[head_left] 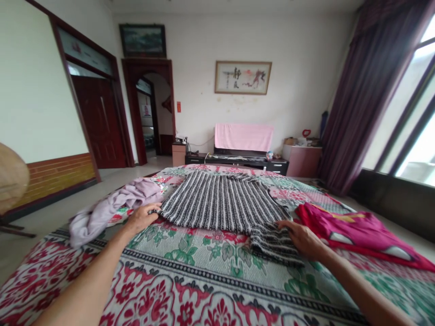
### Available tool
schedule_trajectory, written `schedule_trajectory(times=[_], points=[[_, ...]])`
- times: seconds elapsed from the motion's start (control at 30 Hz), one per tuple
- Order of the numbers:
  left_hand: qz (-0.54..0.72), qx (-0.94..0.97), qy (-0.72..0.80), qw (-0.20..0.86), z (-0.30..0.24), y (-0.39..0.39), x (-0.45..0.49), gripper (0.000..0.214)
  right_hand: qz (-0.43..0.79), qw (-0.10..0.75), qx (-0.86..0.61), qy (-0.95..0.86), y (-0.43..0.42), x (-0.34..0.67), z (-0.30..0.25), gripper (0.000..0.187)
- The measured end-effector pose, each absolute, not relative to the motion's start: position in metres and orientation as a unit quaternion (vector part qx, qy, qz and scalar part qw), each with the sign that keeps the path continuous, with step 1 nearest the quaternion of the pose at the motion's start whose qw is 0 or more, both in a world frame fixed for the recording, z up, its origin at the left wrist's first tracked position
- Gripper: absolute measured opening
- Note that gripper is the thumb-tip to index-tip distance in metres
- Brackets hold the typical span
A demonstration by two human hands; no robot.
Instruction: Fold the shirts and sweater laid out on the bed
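Observation:
A black-and-white striped sweater (220,199) lies spread flat on the floral bed cover (190,276). My left hand (142,217) pinches the sweater's near left corner, thumb and fingers closed on the hem. My right hand (302,237) lies flat with fingers stretched on the sweater's sleeve (272,244), which hangs toward me at the near right.
A crumpled lilac garment (112,206) lies left of the sweater. A magenta-red garment (356,231) lies to the right. Beyond the bed stand a low black TV cabinet (238,160) with a pink cloth, a doorway at left and curtained windows at right.

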State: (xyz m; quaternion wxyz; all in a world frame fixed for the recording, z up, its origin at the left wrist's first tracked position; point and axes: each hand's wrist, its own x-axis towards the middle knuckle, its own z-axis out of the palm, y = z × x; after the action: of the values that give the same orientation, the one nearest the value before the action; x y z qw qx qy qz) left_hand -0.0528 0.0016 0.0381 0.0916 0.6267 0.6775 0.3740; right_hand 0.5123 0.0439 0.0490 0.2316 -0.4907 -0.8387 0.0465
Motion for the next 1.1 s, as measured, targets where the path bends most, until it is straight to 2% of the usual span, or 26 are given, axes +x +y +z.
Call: schedule_trajectory(times=[0.13, 0.23, 0.37, 0.5, 0.6, 0.7, 0.77, 0.93, 1.1], points=[[0.465, 0.570, 0.640, 0.224, 0.045, -0.001, -0.041, 0.049, 0.064, 0.276, -0.517, -0.808, 0.043, 0.514, 0.059, 0.037], [0.528, 0.545, 0.588, 0.280, 0.049, 0.000, -0.034, 0.050, 0.093, 0.315, -0.512, -0.794, 0.042, 0.511, 0.064, 0.036], [0.593, 0.528, 0.539, 0.280, 0.049, 0.006, -0.028, 0.043, 0.186, 0.338, -0.497, -0.777, 0.036, 0.503, 0.067, 0.036], [0.603, 0.485, 0.575, 0.266, 0.048, 0.010, -0.026, 0.031, 0.181, 0.335, -0.516, -0.767, 0.031, 0.503, 0.073, 0.037], [0.610, 0.447, 0.596, 0.271, 0.050, 0.007, -0.028, 0.026, 0.173, 0.310, -0.517, -0.779, 0.033, 0.510, 0.078, 0.033], [0.636, 0.405, 0.590, 0.287, 0.055, -0.001, -0.032, 0.021, 0.216, 0.262, -0.505, -0.793, 0.036, 0.520, 0.083, 0.028], [0.606, 0.420, 0.591, 0.328, 0.059, -0.008, -0.035, 0.018, 0.277, 0.209, -0.510, -0.787, 0.036, 0.525, 0.086, 0.025], [0.412, 0.531, 0.602, 0.432, 0.073, -0.028, -0.038, 0.010, 0.395, 0.064, -0.530, -0.748, 0.021, 0.529, 0.098, 0.013], [0.342, 0.566, 0.612, 0.433, 0.087, -0.028, -0.040, 0.022, 0.415, 0.073, -0.536, -0.732, 0.018, 0.530, 0.117, 0.018]])
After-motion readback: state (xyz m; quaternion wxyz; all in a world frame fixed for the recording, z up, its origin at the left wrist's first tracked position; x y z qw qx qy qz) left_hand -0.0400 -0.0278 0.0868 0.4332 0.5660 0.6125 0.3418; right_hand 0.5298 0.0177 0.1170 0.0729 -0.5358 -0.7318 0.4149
